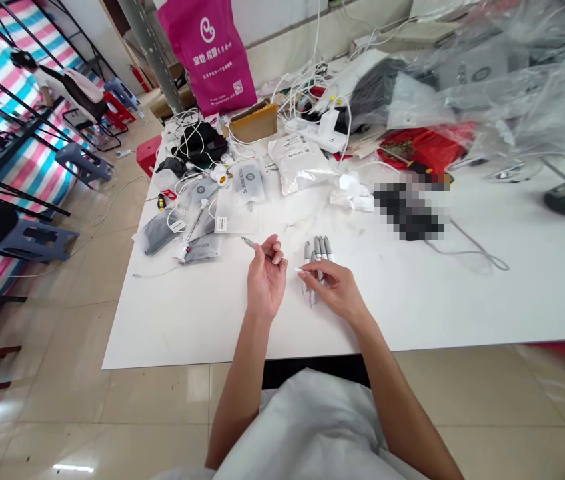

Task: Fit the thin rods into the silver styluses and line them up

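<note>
Head view, held pen (248,242), Chinese-lettered magenta bag (210,60)

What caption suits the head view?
Pen in left hand, small white piece in right hand, grey-capped markers on white table.

Bright light glares off the floor (152,400) (edges apparently stretched, soft).

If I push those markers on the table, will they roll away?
The markers might roll, since they look rounded and the table looks flat. Lying close together, they may bump each other. They're slim, so probably light.
</note>
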The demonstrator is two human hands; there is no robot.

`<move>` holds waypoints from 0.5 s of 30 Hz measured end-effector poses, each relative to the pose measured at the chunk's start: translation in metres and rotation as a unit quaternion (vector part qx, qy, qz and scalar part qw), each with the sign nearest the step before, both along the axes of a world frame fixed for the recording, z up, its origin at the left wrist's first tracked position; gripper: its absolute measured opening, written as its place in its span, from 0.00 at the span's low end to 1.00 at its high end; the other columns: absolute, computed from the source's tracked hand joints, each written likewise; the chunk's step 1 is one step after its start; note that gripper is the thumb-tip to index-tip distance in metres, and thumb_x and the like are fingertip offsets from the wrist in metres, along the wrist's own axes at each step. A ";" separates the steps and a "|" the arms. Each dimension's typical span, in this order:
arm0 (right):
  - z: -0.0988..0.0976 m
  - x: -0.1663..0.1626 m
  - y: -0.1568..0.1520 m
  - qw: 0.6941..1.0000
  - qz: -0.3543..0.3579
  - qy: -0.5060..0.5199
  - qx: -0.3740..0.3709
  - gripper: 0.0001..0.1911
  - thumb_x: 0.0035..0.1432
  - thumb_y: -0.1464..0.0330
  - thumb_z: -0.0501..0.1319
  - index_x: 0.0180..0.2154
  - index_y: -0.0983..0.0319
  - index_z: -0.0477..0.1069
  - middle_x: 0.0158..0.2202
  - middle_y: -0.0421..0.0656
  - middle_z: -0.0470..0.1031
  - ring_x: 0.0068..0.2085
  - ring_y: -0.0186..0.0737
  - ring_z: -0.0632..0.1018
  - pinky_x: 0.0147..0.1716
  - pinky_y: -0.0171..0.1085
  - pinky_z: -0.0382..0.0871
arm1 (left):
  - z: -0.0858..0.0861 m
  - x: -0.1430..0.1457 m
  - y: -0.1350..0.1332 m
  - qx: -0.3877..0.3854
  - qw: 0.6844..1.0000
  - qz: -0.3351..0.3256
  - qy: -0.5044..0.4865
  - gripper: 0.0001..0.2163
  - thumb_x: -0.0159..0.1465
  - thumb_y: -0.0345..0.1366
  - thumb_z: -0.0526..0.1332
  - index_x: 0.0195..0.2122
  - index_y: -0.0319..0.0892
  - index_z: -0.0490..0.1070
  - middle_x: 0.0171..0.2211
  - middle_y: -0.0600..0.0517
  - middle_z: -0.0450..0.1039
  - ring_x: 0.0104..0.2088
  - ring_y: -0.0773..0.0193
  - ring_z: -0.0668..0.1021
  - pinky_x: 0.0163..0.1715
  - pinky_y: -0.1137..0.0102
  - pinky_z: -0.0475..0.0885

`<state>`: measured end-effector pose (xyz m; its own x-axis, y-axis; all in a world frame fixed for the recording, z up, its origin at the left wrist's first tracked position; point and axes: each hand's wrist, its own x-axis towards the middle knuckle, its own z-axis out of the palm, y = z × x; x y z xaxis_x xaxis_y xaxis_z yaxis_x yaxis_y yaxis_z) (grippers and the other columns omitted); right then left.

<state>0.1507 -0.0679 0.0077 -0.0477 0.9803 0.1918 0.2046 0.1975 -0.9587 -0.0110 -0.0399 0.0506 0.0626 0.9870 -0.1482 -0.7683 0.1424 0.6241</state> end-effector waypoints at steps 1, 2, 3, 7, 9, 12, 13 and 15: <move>0.000 -0.001 0.000 1.000 -0.004 0.008 0.001 0.12 0.67 0.56 0.67 0.39 0.56 0.82 0.31 0.42 0.77 0.32 0.40 0.73 0.32 0.41 0.64 | 0.001 0.002 0.000 0.001 1.000 0.000 -0.006 0.18 0.77 0.44 0.55 0.47 0.40 0.83 0.40 0.49 0.66 0.32 0.71 0.64 0.33 0.75 0.67; 0.001 -0.002 -0.001 1.000 -0.007 0.016 0.001 0.11 0.67 0.56 0.67 0.39 0.56 0.82 0.31 0.41 0.77 0.32 0.40 0.73 0.32 0.41 0.64 | 0.002 0.004 -0.001 0.001 1.000 0.000 -0.008 0.19 0.78 0.44 0.54 0.47 0.40 0.83 0.40 0.49 0.65 0.32 0.71 0.64 0.33 0.75 0.67; 0.001 -0.003 -0.001 1.000 -0.009 0.022 0.001 0.11 0.67 0.56 0.67 0.39 0.56 0.82 0.31 0.41 0.77 0.32 0.40 0.73 0.32 0.41 0.64 | 0.002 0.005 -0.001 -0.001 1.000 -0.001 -0.007 0.19 0.78 0.44 0.54 0.46 0.40 0.82 0.40 0.49 0.65 0.32 0.71 0.65 0.33 0.75 0.67; 0.001 -0.007 -0.002 0.999 -0.006 0.036 -0.007 0.14 0.67 0.53 0.66 0.39 0.56 0.81 0.31 0.43 0.77 0.31 0.40 0.73 0.32 0.42 0.65 | 0.002 0.010 -0.004 -0.003 1.000 -0.005 0.006 0.18 0.77 0.46 0.54 0.45 0.42 0.82 0.38 0.49 0.65 0.31 0.69 0.65 0.34 0.73 0.68; 0.001 -0.009 -0.003 0.999 -0.004 0.045 -0.014 0.16 0.67 0.51 0.65 0.38 0.57 0.81 0.30 0.43 0.77 0.31 0.41 0.73 0.32 0.42 0.67 | 0.000 0.011 -0.005 0.003 1.000 -0.004 0.015 0.18 0.77 0.46 0.54 0.46 0.43 0.82 0.37 0.49 0.65 0.31 0.68 0.65 0.35 0.72 0.68; 0.002 -0.011 -0.003 0.998 -0.006 0.055 -0.020 0.18 0.67 0.50 0.65 0.38 0.57 0.81 0.30 0.43 0.77 0.30 0.41 0.73 0.32 0.43 0.68 | -0.002 0.012 -0.005 0.009 0.999 -0.001 0.042 0.17 0.76 0.47 0.55 0.46 0.44 0.82 0.37 0.50 0.65 0.32 0.67 0.65 0.39 0.70 0.69; 0.003 -0.011 -0.003 0.998 -0.006 0.055 -0.021 0.18 0.66 0.49 0.66 0.38 0.57 0.81 0.30 0.43 0.77 0.30 0.41 0.73 0.32 0.43 0.67 | -0.003 0.012 -0.005 0.010 0.999 0.000 0.051 0.17 0.76 0.48 0.56 0.47 0.45 0.82 0.37 0.50 0.66 0.32 0.67 0.66 0.40 0.70 0.70; 0.004 -0.013 -0.003 0.998 -0.006 0.053 -0.026 0.19 0.66 0.49 0.66 0.38 0.57 0.82 0.29 0.43 0.77 0.30 0.40 0.73 0.31 0.42 0.67 | -0.005 0.012 -0.005 0.018 0.998 0.002 0.063 0.17 0.75 0.49 0.57 0.47 0.46 0.81 0.37 0.50 0.67 0.32 0.67 0.66 0.42 0.69 0.70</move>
<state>0.1377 -0.0709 0.0114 -0.0178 0.9894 0.1444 0.1033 0.1455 -0.9840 0.0011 -0.0450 0.0457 0.0414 0.9921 -0.1185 -0.6834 0.1146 0.7210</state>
